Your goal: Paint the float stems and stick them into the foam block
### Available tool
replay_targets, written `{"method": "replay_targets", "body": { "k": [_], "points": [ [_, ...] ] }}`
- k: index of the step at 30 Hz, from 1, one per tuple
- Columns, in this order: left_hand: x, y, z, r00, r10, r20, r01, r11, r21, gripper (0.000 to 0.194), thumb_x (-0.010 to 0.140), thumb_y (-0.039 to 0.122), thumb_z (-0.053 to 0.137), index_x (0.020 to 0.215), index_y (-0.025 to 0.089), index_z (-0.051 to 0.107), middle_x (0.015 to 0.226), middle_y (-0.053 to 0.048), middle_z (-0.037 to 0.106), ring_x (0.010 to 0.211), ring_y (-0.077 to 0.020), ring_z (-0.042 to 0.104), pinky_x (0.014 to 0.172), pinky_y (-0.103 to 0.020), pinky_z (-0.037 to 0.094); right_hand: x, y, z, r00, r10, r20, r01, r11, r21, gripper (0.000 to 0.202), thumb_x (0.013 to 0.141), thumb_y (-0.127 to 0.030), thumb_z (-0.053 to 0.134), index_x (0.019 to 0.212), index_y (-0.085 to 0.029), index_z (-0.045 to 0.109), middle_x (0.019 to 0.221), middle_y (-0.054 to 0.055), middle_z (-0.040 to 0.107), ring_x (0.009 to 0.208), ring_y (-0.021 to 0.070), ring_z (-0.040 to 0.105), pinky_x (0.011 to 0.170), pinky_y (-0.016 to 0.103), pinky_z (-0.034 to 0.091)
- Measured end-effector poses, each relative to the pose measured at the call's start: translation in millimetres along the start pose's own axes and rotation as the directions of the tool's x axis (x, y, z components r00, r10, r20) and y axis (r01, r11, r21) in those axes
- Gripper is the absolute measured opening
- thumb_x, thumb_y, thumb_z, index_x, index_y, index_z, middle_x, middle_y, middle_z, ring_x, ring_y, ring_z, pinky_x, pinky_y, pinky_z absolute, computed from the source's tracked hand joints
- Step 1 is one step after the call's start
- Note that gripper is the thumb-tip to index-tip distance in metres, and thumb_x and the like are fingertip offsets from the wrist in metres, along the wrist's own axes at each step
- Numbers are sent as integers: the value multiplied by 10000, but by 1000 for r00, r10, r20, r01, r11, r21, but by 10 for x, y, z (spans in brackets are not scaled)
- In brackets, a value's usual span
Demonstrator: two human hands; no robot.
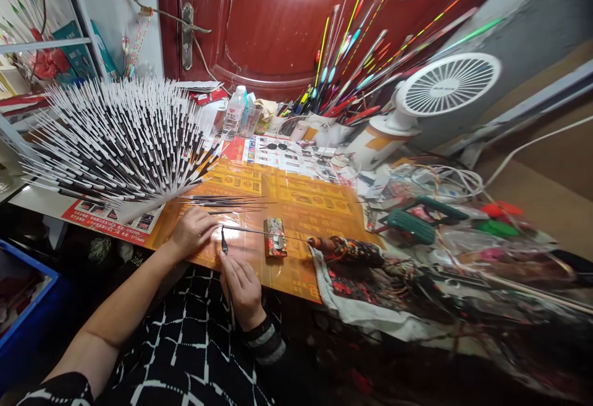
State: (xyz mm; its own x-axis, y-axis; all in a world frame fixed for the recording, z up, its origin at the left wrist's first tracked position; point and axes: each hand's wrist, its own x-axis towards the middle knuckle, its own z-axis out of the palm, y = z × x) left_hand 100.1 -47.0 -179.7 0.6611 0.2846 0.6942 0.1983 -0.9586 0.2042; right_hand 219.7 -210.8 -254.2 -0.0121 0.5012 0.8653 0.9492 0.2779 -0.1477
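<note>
My left hand (195, 230) pinches one end of a thin dark rod (243, 229) that lies level, its fine tip reaching right over a small paint-stained block (275, 238). Just below the rod, my right hand (241, 285) holds a slim brush (225, 243) upright, its dark head close to the rod near my left fingers. Whether the brush touches the rod is too small to tell. Behind my left hand, several dark thin rods (222, 202) lie side by side on the orange table mat (296, 202).
A big cluster of white-tipped rods (139, 140) fills the left of the table. Behind stand a bottle (235, 109), a glass (250, 123) and a white fan (447, 84). A stained tool handle (352, 250), a cloth (343, 307) and a green clamp (412, 227) lie right.
</note>
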Motion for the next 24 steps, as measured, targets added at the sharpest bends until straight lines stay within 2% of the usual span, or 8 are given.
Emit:
{"method": "replay_targets", "body": {
  "k": [10,14,17,20,22,24],
  "points": [
    [11,10,-21,999,-31,42,33,999,-26,251,1027,275,511,884,188,698,787,-45,669,795,-188,562,768,-340,469,44,-11,-6,1000,0,-18,0,1000,18,679,911,-37,599,1547,-162,398,1139,112,746,1003,227,723,864,374,637],
    [16,0,-31,1000,-13,26,13,1000,-23,239,1029,278,512,914,186,701,816,-46,692,780,-181,573,753,-337,469,114,-30,-159,1000,4,-29,0,991,134,678,898,5,582,1535,-160,417,1107,112,749,1009,210,719,850,354,641],
    [20,-27,-48,1000,9,14,-9,1000,-29,220,1023,271,526,925,188,705,843,-45,711,790,-178,585,755,-331,479,138,21,-512,1000,3,-20,1,986,169,675,888,10,586,1523,-165,437,1086,112,750,994,212,714,815,359,642],
    [34,-39,-93,1000,7,21,-6,999,-35,222,1020,276,529,916,193,707,836,-40,713,785,-175,592,765,-332,486,111,176,-1057,998,54,8,-55,998,45,650,896,-19,590,1504,-218,471,1081,90,755,950,221,716,774,376,633],
    [57,-29,-142,1000,-7,26,8,999,-36,215,1019,274,530,924,189,703,828,-40,711,787,-179,591,760,-330,484,78,316,-1471,986,160,-43,-163,981,-106,564,918,-72,588,1446,-267,543,1075,75,755,928,231,718,794,402,617],
    [88,-20,-196,999,-7,36,8,999,-39,200,1015,264,532,932,190,699,846,-42,718,801,-185,594,766,-328,483,44,462,-1883,941,296,-162,-330,909,-255,417,949,-140,575,1344,-262,632,1055,81,755,912,235,717,830,418,595]
  ]
}}
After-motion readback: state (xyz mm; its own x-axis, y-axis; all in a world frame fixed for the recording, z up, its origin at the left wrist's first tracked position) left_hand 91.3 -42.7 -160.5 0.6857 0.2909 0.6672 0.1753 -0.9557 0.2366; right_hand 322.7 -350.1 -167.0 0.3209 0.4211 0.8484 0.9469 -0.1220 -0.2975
